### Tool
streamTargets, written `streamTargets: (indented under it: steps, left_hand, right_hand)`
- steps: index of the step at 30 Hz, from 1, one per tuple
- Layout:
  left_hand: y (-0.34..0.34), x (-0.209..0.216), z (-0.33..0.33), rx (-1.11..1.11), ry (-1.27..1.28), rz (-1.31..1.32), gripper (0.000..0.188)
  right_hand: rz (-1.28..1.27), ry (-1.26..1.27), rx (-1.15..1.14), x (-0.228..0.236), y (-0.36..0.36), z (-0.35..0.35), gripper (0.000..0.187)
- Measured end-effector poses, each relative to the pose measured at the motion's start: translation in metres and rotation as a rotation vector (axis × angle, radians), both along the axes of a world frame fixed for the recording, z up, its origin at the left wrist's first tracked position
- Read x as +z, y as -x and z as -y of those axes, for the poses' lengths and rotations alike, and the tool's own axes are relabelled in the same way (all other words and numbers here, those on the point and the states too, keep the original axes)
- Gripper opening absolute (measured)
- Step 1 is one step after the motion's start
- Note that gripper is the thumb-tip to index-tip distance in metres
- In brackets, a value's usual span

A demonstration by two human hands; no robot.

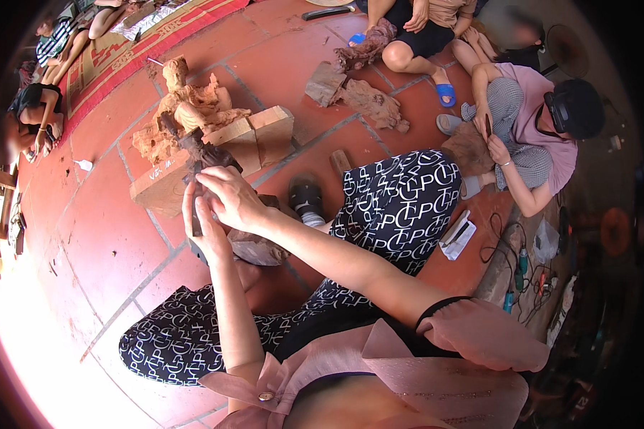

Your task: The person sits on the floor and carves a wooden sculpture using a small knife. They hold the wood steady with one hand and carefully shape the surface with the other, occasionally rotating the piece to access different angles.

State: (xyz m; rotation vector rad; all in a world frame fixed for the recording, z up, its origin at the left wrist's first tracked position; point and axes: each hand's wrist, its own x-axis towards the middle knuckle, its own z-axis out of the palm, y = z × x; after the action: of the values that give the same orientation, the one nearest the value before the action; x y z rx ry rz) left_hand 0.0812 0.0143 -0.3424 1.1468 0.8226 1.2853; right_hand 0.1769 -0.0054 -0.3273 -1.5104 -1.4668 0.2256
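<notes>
In front of my lap, my left hand (209, 230) is closed round the lower part of a slim dark wood carving (211, 156). The fingers of my right hand (230, 194) are bent and pressed against the same piece from above, touching my left fingertips. Whether a small tool or sheet sits under the right fingers is hidden. Just beyond stands a lighter, orange-brown carved wood figure (186, 100), beside a long pale wooden block (161, 184). Below my right wrist lies a rough brown wood lump (261, 249), partly covered by my forearm.
A small wood piece (340, 161) and carved roots (376, 104) lie on the red tile floor (107, 264). At right, a person in pink (533, 107) works on a brown wood piece (469, 149). Cables and teal tools (509, 300) lie near my right knee. A red mat (114, 61) stretches behind.
</notes>
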Motion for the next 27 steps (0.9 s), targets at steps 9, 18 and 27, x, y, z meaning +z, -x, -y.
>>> streamTargets:
  steps: [9,18,27]
  left_hand:
    - [0.002,0.004,0.003,0.018,-0.001,-0.051,0.035]
    - [-0.001,0.009,0.003,-0.003,-0.065,-0.086,0.035]
    - [-0.002,0.005,0.002,0.02,-0.049,0.006,0.032]
  right_hand:
    - [0.004,-0.031,-0.005,0.002,0.004,-0.001,0.046]
    - [0.02,0.01,0.004,0.012,0.002,0.001,0.043]
    - [0.03,-0.042,0.02,0.012,0.001,-0.002,0.037]
